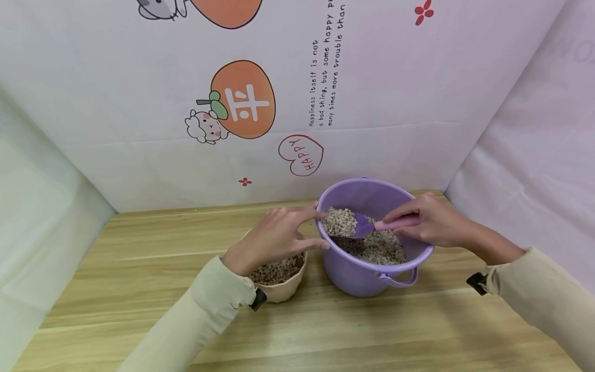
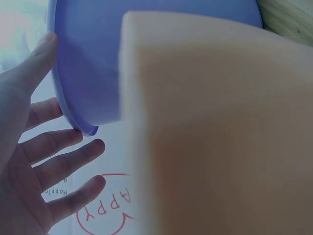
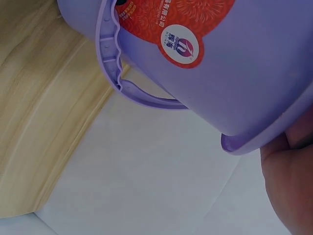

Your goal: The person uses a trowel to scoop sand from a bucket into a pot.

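Observation:
A purple bucket (image 1: 358, 276) holds loose, pale brown granules (image 1: 383, 248). My right hand (image 1: 434, 219) grips the pink handle of a small shovel (image 1: 364, 226) inside the bucket's mouth. Granules are heaped on its purple blade, near the left rim. My left hand (image 1: 274, 235) touches that rim with thumb and fingertips, its fingers spread and fairly straight in the left wrist view. Below the left hand stands a peach-coloured bowl (image 1: 281, 293) with similar granules, partly hidden by hand and wrist. In the right wrist view, only part of the right hand (image 3: 288, 183) shows beside the rim.
The bucket's handle (image 1: 403, 280) hangs at its front right. Both containers stand on a wood-grain table (image 1: 153, 268). A printed white sheet (image 1: 386, 103) rises close behind them, and another white sheet (image 1: 534, 155) stands on the right.

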The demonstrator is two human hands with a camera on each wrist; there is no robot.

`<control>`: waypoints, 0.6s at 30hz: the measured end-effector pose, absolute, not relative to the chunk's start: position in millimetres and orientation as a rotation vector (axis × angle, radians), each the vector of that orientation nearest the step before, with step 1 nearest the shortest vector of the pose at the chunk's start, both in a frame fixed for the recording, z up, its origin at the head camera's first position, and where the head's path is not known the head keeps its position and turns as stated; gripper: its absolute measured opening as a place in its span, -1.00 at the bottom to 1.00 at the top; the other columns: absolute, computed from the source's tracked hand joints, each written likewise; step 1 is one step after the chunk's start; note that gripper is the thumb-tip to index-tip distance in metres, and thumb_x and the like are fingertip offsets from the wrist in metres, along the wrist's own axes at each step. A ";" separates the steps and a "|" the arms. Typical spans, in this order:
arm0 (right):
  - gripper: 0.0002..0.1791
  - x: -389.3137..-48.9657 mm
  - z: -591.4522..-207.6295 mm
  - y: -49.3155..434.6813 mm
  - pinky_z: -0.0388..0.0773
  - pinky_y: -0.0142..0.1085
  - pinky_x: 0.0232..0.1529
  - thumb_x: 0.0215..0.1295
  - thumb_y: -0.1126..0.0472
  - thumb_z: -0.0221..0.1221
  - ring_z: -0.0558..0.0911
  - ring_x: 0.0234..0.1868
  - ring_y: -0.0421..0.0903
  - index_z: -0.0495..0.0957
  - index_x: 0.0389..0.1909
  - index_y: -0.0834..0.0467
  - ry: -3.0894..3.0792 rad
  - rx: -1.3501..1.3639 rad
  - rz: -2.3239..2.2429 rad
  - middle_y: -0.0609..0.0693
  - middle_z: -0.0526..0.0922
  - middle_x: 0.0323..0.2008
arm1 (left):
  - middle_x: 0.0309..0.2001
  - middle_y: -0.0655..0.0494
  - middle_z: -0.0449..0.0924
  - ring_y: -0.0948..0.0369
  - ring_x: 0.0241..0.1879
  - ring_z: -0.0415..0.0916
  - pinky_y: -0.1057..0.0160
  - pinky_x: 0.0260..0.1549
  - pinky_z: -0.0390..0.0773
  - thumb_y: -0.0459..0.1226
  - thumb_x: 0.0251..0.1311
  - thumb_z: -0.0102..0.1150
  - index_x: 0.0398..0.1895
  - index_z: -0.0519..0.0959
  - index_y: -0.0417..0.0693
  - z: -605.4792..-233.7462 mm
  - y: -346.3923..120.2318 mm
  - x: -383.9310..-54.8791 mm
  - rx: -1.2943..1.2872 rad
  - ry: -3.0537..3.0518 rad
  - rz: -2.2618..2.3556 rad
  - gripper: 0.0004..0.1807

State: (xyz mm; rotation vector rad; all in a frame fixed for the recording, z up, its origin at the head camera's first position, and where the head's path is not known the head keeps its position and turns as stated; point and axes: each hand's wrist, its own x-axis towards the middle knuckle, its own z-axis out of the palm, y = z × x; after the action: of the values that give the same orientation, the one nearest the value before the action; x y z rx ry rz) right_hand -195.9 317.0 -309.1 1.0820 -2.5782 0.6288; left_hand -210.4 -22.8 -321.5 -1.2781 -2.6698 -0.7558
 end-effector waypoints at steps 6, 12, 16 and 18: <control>-0.63 -196.3 -308.3 318.6 0.61 -0.44 -0.34 -0.17 0.48 0.49 0.69 -0.34 -0.26 0.79 -0.29 0.07 -2.531 1.126 0.673 -0.19 0.77 -0.36 | 0.35 0.07 0.43 0.54 -0.44 0.62 0.22 -0.02 0.59 0.22 0.17 0.25 0.28 0.53 0.05 -320.7 -23.3 -208.9 -1.271 -2.687 -0.754 -0.30; -0.64 -193.0 -306.2 320.6 0.63 -0.44 -0.36 -0.11 0.54 0.44 0.73 -0.35 -0.19 0.78 -0.24 0.16 -2.570 1.120 0.813 -0.08 0.78 -0.34 | 0.30 0.08 0.50 0.53 -0.44 0.62 0.23 -0.09 0.60 0.22 0.16 0.27 0.26 0.55 0.05 -320.6 -22.5 -209.3 -1.267 -2.672 -0.734 -0.31; -0.63 -191.3 -303.4 321.9 0.62 -0.45 -0.36 -0.09 0.57 0.40 0.73 -0.35 -0.13 0.77 -0.22 0.20 -2.572 1.120 0.862 -0.03 0.78 -0.32 | 0.34 0.08 0.44 0.54 -0.44 0.62 0.22 -0.06 0.59 0.22 0.16 0.26 0.26 0.55 0.06 -320.1 -23.2 -208.7 -1.265 -2.679 -0.733 -0.32; -0.63 -191.0 -301.9 322.1 0.60 -0.47 -0.36 -0.10 0.58 0.40 0.73 -0.35 -0.13 0.76 -0.22 0.21 -2.562 1.127 0.868 -0.03 0.78 -0.31 | 0.34 0.08 0.45 0.54 -0.43 0.62 0.20 -0.04 0.59 0.22 0.17 0.25 0.27 0.55 0.06 -319.7 -23.5 -208.4 -1.263 -2.689 -0.741 -0.31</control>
State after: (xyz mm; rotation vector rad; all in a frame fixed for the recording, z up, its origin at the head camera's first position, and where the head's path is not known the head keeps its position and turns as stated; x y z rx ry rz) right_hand -191.0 322.1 -301.9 1.1267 -2.5618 0.8683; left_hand -208.4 -23.5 -319.7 -1.2632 -2.6892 -0.7405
